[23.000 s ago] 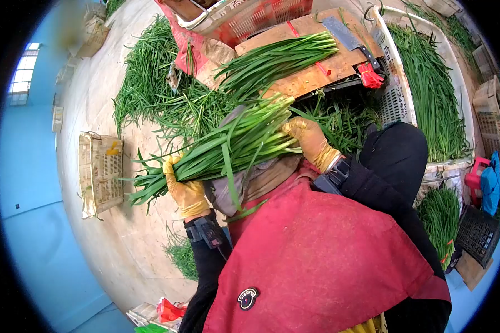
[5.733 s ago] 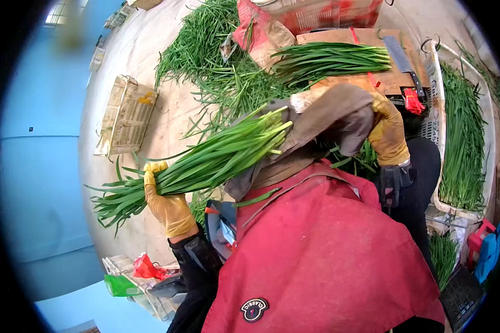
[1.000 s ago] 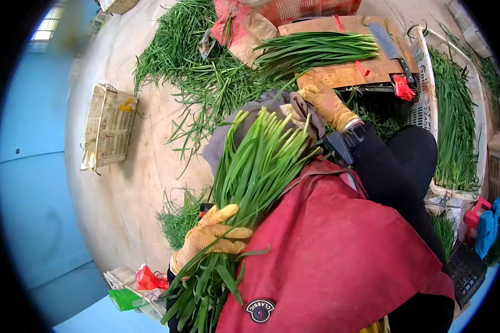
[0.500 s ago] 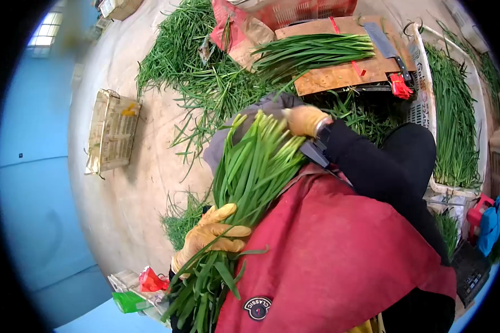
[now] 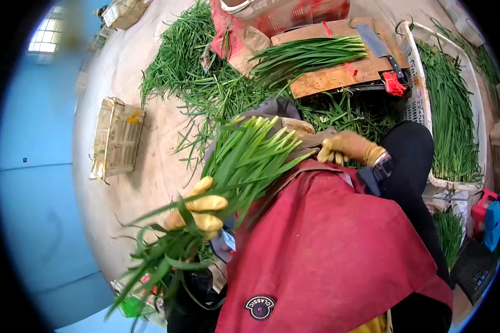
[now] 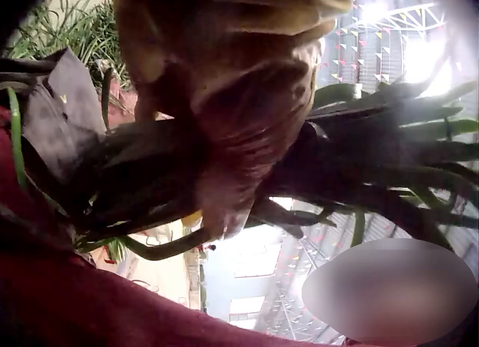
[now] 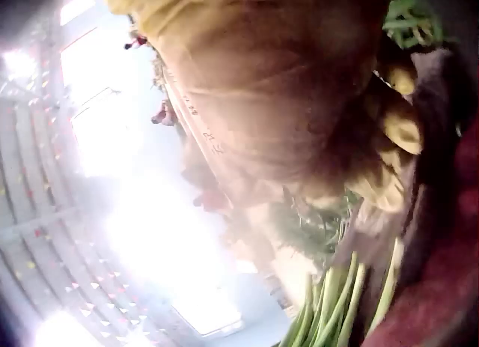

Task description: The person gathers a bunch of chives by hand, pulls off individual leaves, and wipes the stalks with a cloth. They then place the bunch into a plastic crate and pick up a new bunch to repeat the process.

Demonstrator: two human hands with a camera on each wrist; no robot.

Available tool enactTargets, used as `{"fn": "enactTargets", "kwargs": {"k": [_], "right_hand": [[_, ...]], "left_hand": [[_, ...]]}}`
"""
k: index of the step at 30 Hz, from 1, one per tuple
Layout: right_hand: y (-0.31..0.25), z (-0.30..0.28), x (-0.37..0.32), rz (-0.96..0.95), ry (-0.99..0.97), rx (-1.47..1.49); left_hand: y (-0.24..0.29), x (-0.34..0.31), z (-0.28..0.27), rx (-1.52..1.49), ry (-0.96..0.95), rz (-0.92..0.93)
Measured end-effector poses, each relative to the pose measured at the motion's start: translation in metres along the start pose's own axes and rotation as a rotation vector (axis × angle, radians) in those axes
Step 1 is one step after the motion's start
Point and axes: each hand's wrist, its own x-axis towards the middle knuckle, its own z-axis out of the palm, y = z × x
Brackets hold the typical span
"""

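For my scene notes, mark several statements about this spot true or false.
1. The yellow-gloved left hand grips a bunch of long green stalks. True.
2. The black-handled steel cleaver lies on the red apron. False: the cleaver is on the brown wooden board.
3. The long white plastic crate holds green stalks. True.
4. The yellow-gloved right hand grips the bright red ties. False: the ties are at the board's edge, away from that hand.
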Motion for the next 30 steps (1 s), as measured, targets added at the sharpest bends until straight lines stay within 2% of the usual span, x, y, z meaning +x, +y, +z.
{"fn": "enactTargets", "kwargs": {"k": [1, 3, 5, 7, 9, 10, 12, 13, 15, 16, 17, 19, 20, 21, 23, 26, 27, 30], "right_hand": [[0.001, 0.011, -0.008, -0.002, -0.1, 0.023], [0.021, 0.024, 0.003, -0.278, -0.104, -0.074], [0.027, 0.027, 0.01, -0.263, -0.133, 0.094], [0.024, 0.022, 0.009, -0.302, -0.152, 0.116], [0.018, 0.021, 0.002, -0.344, -0.158, 0.165], [0.012, 0.025, -0.006, -0.367, -0.154, 0.204], [0.003, 0.021, -0.018, -0.383, -0.194, 0.229], [0.0, 0.022, -0.018, -0.407, -0.215, 0.332], [-0.001, 0.028, -0.01, -0.447, -0.268, 0.533], [0.018, 0.023, 0.031, -0.507, -0.4, 0.596], [0.014, 0.022, 0.027, -0.498, -0.404, 0.645], [0.009, 0.023, 0.021, -0.468, -0.417, 0.748], [0.019, 0.02, 0.04, -0.51, -0.524, 0.758], [0.02, 0.022, 0.044, -0.539, -0.53, 0.822], [0.022, 0.025, 0.047, -0.57, -0.471, 0.882], [0.015, 0.028, 0.04, -0.534, -0.427, 0.961], [0.014, 0.027, 0.044, -0.508, -0.387, 0.967], [0.007, 0.021, 0.06, -0.409, -0.238, 0.992]], "left_hand": [[0.008, 0.008, -0.003, 0.022, 0.005, 0.022], [0.031, 0.032, -0.003, 0.065, 0.002, 0.096], [0.063, 0.065, 0.008, 0.095, 0.006, 0.208], [0.094, 0.1, 0.027, 0.08, 0.052, 0.365], [0.115, 0.126, 0.029, -0.039, 0.004, 0.3], [0.124, 0.135, 0.036, -0.049, 0.042, 0.259], [0.144, 0.148, 0.049, -0.037, 0.043, 0.271], [0.149, 0.154, 0.053, -0.031, 0.055, 0.268], [0.153, 0.159, 0.059, 0.106, -0.04, 0.49], [0.151, 0.156, 0.064, 0.101, -0.063, 0.509], [0.144, 0.159, 0.055, 0.241, -0.176, 0.656], [0.123, 0.136, 0.051, 0.317, -0.238, 0.471], [0.112, 0.118, 0.048, 0.351, -0.265, 0.376], [0.101, 0.106, 0.045, 0.393, -0.328, 0.302], [0.078, 0.086, 0.043, 0.516, -0.519, 0.162], [0.057, 0.058, 0.049, 0.867, -0.831, 0.039], [0.032, 0.034, 0.056, 0.777, -0.674, 0.003], [0.032, 0.029, 0.06, 0.617, -0.399, -0.26]]}}
